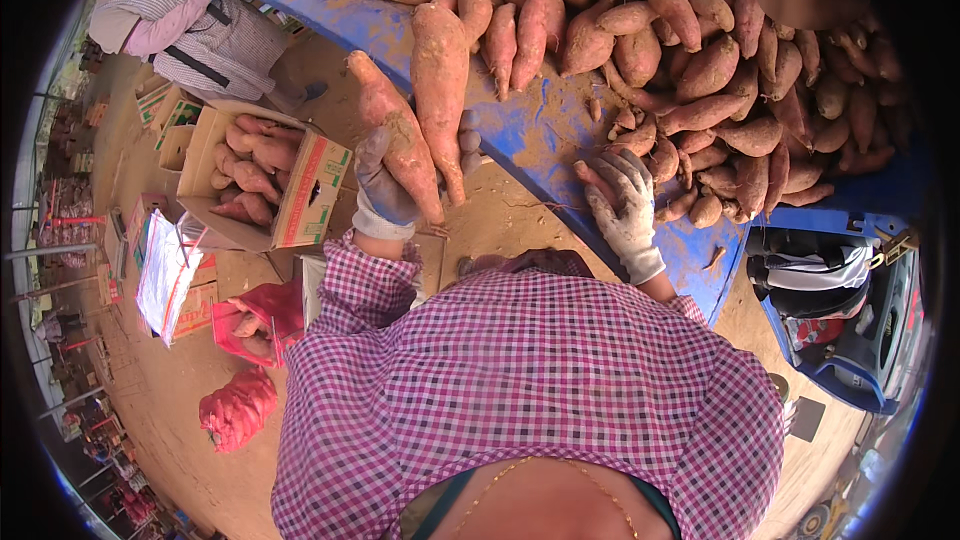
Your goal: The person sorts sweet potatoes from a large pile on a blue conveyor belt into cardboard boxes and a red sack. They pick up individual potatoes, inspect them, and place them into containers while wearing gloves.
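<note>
My left hand, in a soiled work glove, is raised left of the blue table and grips two big sweet potatoes. One sweet potato leans across the palm; a longer, thicker sweet potato stands beside it, with gloved fingertips showing at its far side. On the table's near edge, my right hand, in a dirty white glove, closes over a smaller sweet potato, mostly hidden under the fingers. Just beyond that hand begins a large heap of sweet potatoes, dusted with soil.
The blue table has soil on it. At left, a cardboard box holds sweet potatoes, near a red mesh bag and a full red sack. Another person stands at upper left. A blue crate sits at right.
</note>
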Action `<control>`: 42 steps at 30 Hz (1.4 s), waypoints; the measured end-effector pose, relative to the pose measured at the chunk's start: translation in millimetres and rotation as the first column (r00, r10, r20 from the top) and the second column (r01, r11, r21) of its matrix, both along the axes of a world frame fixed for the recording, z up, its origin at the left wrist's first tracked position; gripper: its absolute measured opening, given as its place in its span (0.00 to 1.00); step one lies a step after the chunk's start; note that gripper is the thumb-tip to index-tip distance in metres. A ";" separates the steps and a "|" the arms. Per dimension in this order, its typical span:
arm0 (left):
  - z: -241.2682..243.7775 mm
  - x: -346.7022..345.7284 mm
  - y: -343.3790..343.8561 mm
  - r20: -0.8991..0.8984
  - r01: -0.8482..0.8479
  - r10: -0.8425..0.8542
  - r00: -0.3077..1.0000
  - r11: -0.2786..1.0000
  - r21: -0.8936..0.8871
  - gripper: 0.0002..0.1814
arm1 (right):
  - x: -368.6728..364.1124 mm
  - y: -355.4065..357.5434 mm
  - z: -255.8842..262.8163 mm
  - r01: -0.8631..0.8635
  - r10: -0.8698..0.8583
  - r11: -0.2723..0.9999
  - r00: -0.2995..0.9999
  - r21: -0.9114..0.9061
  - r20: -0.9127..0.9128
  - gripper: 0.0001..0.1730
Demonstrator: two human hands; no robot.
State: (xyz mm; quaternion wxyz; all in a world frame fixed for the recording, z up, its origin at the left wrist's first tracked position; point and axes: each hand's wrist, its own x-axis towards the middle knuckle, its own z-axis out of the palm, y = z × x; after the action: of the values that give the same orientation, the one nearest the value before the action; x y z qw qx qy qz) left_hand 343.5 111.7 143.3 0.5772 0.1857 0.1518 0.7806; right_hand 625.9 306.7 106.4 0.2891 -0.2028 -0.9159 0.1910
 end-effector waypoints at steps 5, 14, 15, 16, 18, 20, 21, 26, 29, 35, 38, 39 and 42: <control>-23.2 -36.0 -71.8 0.058 -0.087 0.080 0.995 0.990 0.116 0.56 | -5.9 -4.1 -2.6 0.038 -0.040 0.998 0.998 0.051 0.039 0.21; -59.0 -96.2 -206.1 -0.034 -0.594 0.603 0.797 0.774 -0.218 0.45 | -8.8 -4.6 -8.3 0.020 -0.022 0.998 0.999 0.057 0.045 0.20; -66.7 -109.0 -218.9 -0.048 -0.638 0.650 0.759 0.726 -0.255 0.43 | -9.0 -5.7 -8.3 0.020 -0.022 0.998 0.999 0.063 0.047 0.20; -67.6 -120.4 -226.8 -0.096 -0.687 0.688 0.719 0.685 -0.242 0.38 | -9.5 -5.5 -8.7 0.019 -0.022 0.997 0.999 0.070 0.042 0.20; -68.2 -133.1 -244.0 -0.061 -0.715 0.718 0.693 0.673 -0.190 0.36 | -8.2 -5.2 -8.7 0.021 -0.027 0.995 0.998 0.097 0.058 0.20; -72.3 -144.3 -256.0 -0.056 -0.738 0.737 0.674 0.670 -0.072 0.34 | -8.5 -5.3 -11.1 0.028 -0.033 0.994 0.999 0.106 0.044 0.20; -75.1 -153.0 -259.2 -0.034 -0.763 0.766 0.642 0.634 -0.122 0.34 | -8.5 -4.0 -12.9 0.030 -0.036 0.993 0.998 0.115 0.052 0.20; -121.9 -210.7 -291.2 -0.529 -0.755 0.540 0.655 0.428 -0.498 0.28 | -7.2 -4.7 -12.4 0.026 -0.039 0.990 0.996 0.139 0.086 0.20; -214.3 -244.5 -342.0 -0.006 -0.761 0.857 0.515 0.453 -0.465 0.28 | -17.6 4.4 -12.0 -0.029 0.013 0.984 0.996 0.175 0.091 0.19; -168.0 -144.2 -374.9 -0.017 -0.799 0.883 0.469 0.416 -0.435 0.21 | -10.2 1.9 -15.1 -0.019 0.005 0.983 0.997 0.181 0.080 0.19; -145.0 -140.8 -420.5 -0.279 -0.779 0.941 0.190 -0.029 -0.627 0.20 | -6.9 6.8 -18.7 -0.040 0.022 0.981 0.995 0.190 0.100 0.19; -117.1 -141.2 -422.2 -0.337 -0.737 0.938 0.075 -0.176 -0.653 0.18 | -4.7 9.0 -21.1 -0.041 0.018 0.977 0.993 0.208 0.113 0.19; -152.4 -168.6 -550.3 -0.391 -0.648 0.918 0.057 -0.264 -0.714 0.23 | -15.9 9.2 -16.1 -0.071 0.051 0.975 0.994 0.211 0.097 0.20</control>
State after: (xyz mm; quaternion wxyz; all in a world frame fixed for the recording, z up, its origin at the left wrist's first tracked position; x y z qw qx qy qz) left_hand 175.0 -438.6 -9.0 -0.0801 -0.3636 0.4583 0.8071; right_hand 610.0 315.9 90.3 0.2612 -0.1507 -0.9491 0.0905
